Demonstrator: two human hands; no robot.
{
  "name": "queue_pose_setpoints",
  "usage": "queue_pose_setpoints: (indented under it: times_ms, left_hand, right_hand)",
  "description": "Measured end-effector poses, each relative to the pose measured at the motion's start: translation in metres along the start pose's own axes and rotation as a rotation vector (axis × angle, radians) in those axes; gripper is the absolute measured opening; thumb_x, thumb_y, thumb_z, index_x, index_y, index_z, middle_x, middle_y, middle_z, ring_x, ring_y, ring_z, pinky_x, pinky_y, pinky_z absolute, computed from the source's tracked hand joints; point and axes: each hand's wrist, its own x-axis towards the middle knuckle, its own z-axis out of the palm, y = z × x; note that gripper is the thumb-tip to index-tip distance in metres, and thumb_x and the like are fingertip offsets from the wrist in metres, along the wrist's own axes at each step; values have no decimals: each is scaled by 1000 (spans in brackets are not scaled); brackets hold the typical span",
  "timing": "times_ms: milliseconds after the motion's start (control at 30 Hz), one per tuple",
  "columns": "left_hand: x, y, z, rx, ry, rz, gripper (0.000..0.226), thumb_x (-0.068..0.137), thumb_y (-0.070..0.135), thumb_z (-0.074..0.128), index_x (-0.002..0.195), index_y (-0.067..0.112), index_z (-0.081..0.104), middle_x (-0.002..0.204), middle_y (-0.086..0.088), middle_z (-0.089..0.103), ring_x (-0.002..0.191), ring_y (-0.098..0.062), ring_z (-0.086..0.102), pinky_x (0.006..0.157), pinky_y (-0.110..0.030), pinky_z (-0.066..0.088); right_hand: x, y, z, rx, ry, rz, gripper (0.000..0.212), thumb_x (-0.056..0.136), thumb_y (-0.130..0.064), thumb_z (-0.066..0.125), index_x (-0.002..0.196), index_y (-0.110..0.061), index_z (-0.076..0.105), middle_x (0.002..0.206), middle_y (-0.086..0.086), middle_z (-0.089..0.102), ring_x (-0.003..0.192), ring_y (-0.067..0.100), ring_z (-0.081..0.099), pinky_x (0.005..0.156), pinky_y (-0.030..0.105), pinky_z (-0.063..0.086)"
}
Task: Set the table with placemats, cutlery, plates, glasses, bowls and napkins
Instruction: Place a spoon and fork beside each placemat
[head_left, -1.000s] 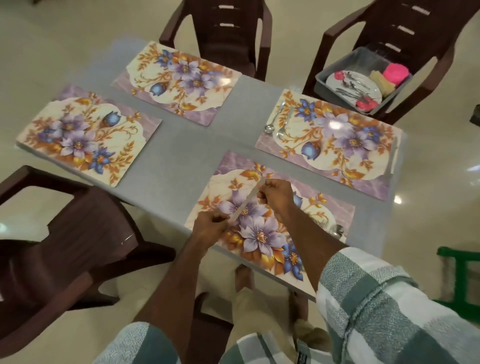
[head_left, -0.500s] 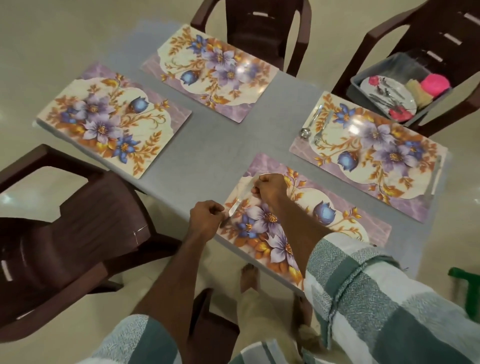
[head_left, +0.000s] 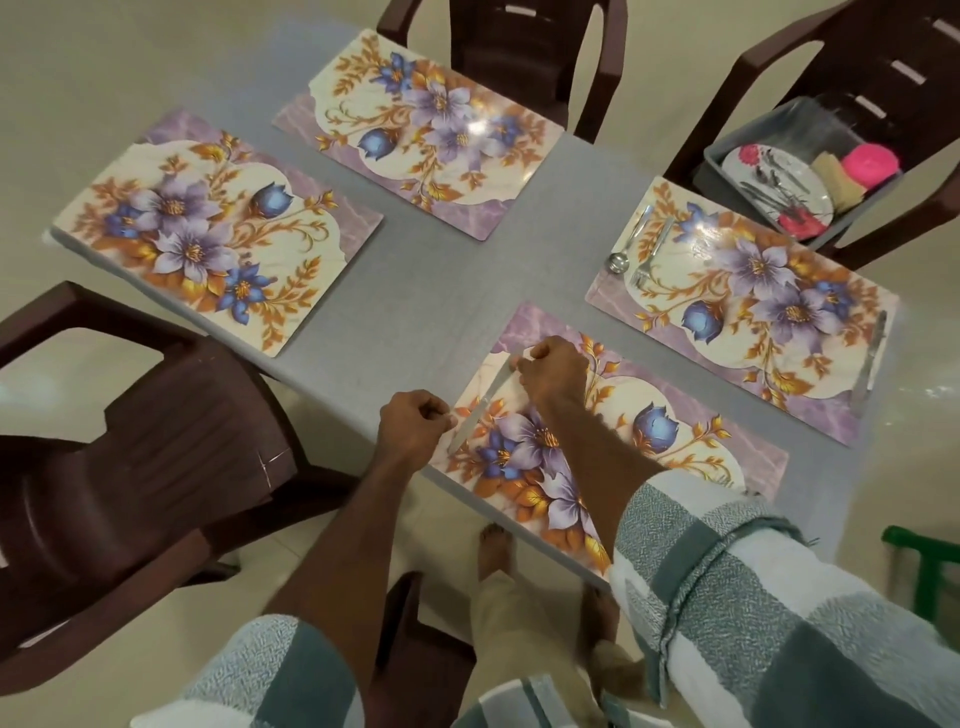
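Observation:
A table knife (head_left: 480, 408) lies along the left end of the nearest floral placemat (head_left: 675, 447). My right hand (head_left: 550, 369) pinches its far end. My left hand (head_left: 415, 421) is curled at its near end, at the mat's corner; whether it touches the knife I cannot tell. The far right placemat (head_left: 779, 291) carries a spoon (head_left: 626, 247) and a fork (head_left: 649, 257) at its left end and a knife (head_left: 872, 358) at its right end. Two more floral placemats (head_left: 208, 228) (head_left: 426, 124) lie bare on the grey table (head_left: 415, 291).
A grey tub (head_left: 727, 176) on the far right chair holds a plate (head_left: 779, 182) with cutlery, yellow cloths (head_left: 839, 179) and a pink object (head_left: 870, 163). Brown plastic chairs stand at the left (head_left: 130, 457) and the far side (head_left: 519, 47). A green frame (head_left: 930, 566) stands at right.
The knife has come down from tilted above the mat's middle to lying flat at its left end, both hands moving left with it. The camera has shifted left.

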Motion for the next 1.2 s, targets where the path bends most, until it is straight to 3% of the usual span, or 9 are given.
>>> queue_pose_setpoints:
  times_ms: [133,200,400,567,900,1033,1200]
  left_hand:
    - [5,3,1,-6,1,-1,15,87,18,80,96,7,73,86,1,69,81,-13,67,64,-20,51]
    - [7,6,2,-4,2,10,17,85,18,81,95,7,73,84,1,68,76,-10,65,60,-17,46]
    - [13,8,-2,18,-2,22,18,85,20,81,95,8,73,88,-1,69,72,-5,61,58,-16,44]
    - [17,0,-6,16,-6,11,17,87,20,79,98,9,73,94,-2,71,84,-13,67,65,-22,49]
    - [16,4,-2,57,-16,47,20,87,18,79,103,7,72,95,-3,70,85,-15,66,70,-22,47]
    - [15,10,-1,103,-22,83,16,88,19,78,99,8,73,92,-2,71,84,-16,67,74,-26,52]
    - [16,42,14,240,-21,230,7,84,23,74,85,17,73,81,4,70,80,-18,67,73,-25,48]
  right_hand:
    - [-26,4,-10,-204,-167,-297,35,81,-26,84,111,-15,70,112,4,68,102,21,61,86,23,44]
    - [-32,8,-7,-316,-239,-357,42,82,-28,82,118,-13,68,120,6,64,110,22,58,91,21,39]
    - [-38,9,6,-396,-182,-380,45,86,-35,78,124,-14,65,125,6,61,114,22,57,102,31,45]
    - [-33,0,7,-407,-166,-398,44,89,-34,75,126,-12,63,129,7,61,118,24,56,105,32,44]
    - [-32,-2,13,-403,-155,-412,38,90,-27,74,125,-12,66,126,7,63,110,24,59,101,32,47]
    - [-33,0,6,-385,-165,-395,43,92,-32,71,130,-13,62,134,8,60,120,26,56,107,34,43]
    - [-27,20,-45,-483,-6,-464,38,96,-38,62,126,-15,63,127,11,62,115,33,57,97,43,44]
